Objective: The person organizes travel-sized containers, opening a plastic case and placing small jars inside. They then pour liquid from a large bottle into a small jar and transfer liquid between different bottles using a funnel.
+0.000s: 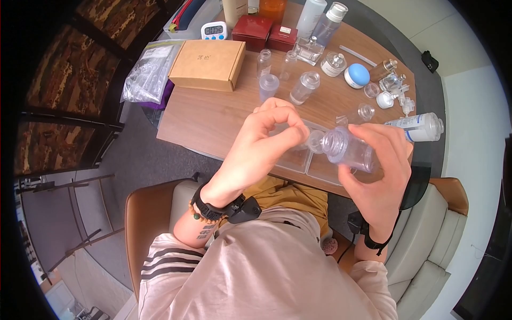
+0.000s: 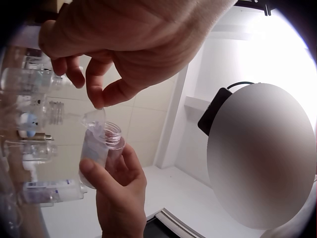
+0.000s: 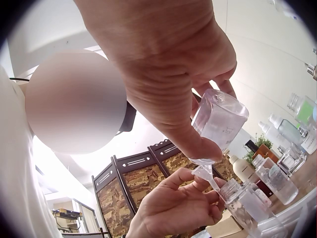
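Note:
My left hand [image 1: 266,133] pinches a small clear funnel [image 3: 204,173] by its edge between thumb and finger. Opposite it, my right hand [image 1: 385,170] grips a clear, open-necked bottle [image 1: 356,151] by its sides, thumb on one face and fingers on the other. Pale liquid shows inside this bottle [image 3: 220,121]. It is tilted, with its threaded neck pointing left, right at the funnel's wide mouth. In the right wrist view the funnel's stem points down toward an open clear bottle [image 3: 247,201] standing beyond it.
A clear tray [image 1: 306,162] lies under the hands at the table's near edge. Open clear bottles [image 1: 305,88] stand behind. Farther off are a cardboard box [image 1: 207,64], dark red boxes [image 1: 252,33], a timer [image 1: 214,31] and a blue-lidded jar [image 1: 357,76]. A labelled bottle [image 1: 421,128] lies right.

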